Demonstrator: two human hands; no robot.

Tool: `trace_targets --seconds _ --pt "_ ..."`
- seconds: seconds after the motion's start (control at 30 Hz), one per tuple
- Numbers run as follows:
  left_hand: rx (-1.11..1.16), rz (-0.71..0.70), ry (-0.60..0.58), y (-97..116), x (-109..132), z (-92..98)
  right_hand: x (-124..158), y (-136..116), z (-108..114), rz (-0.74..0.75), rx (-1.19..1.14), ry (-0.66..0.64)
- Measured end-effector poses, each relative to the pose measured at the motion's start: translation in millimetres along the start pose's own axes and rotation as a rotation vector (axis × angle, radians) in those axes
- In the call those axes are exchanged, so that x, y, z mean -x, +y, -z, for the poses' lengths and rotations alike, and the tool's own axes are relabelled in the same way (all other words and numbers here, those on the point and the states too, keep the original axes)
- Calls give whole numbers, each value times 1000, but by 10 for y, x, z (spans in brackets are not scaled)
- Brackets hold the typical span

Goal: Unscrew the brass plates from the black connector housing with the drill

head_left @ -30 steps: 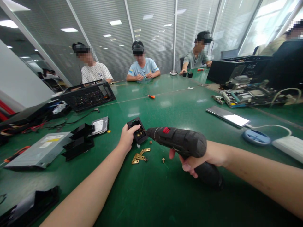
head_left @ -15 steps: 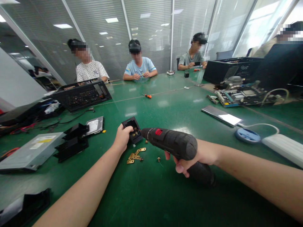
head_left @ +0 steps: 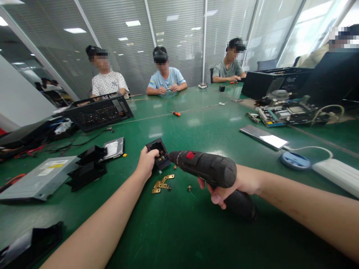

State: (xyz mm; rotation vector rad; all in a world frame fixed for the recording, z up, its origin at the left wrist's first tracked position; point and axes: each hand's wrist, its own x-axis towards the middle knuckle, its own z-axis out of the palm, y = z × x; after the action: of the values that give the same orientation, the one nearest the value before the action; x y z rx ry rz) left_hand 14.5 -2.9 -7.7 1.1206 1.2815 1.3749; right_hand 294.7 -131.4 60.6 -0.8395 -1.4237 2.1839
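Note:
My left hand (head_left: pixel 147 164) grips a small black plastic housing (head_left: pixel 158 152) with brass terminals inside, propped on the green table (head_left: pixel 179 231). My right hand (head_left: pixel 232 185) is wrapped around the handle of a black electric screwdriver (head_left: pixel 209 172) with a red switch. Its bit points left into the housing's open side. Just in front of the housing lie several brass plates (head_left: pixel 161 184) and a loose brass screw (head_left: pixel 189 188).
To the left lie a grey optical drive (head_left: pixel 39 179), black brackets (head_left: pixel 88 168) and a hard drive (head_left: pixel 113 148). A phone (head_left: pixel 263 136), blue puck (head_left: pixel 294 160) and white power strip (head_left: pixel 336 172) sit right. Three people sit across; circuit board (head_left: pixel 291 112) and orange screwdriver (head_left: pixel 176 113) beyond.
The view shifted slightly; both hands, the housing and the screwdriver sit a little lower-left than a second ago. The bit stays at the housing.

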Motion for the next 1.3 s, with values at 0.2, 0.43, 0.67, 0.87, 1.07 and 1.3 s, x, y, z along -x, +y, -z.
trace_targets --seconds 0.2,0.43,0.67,0.87,1.07,1.3 --pt "9 -1 -1 0 5 -1 12 0 7 6 12 -7" --pt "-49 -13 -4 11 -3 -3 18 25 22 16 24 16" --pt "-89 10 -41 61 15 -8 0 117 111 18 20 18" --pt "-61 29 -42 46 9 -12 -8 113 118 29 28 -5" --pt "-51 33 -36 38 -6 -10 1 79 99 20 49 0" --pt "-36 30 -39 42 -1 -3 5 60 74 29 0 -20"
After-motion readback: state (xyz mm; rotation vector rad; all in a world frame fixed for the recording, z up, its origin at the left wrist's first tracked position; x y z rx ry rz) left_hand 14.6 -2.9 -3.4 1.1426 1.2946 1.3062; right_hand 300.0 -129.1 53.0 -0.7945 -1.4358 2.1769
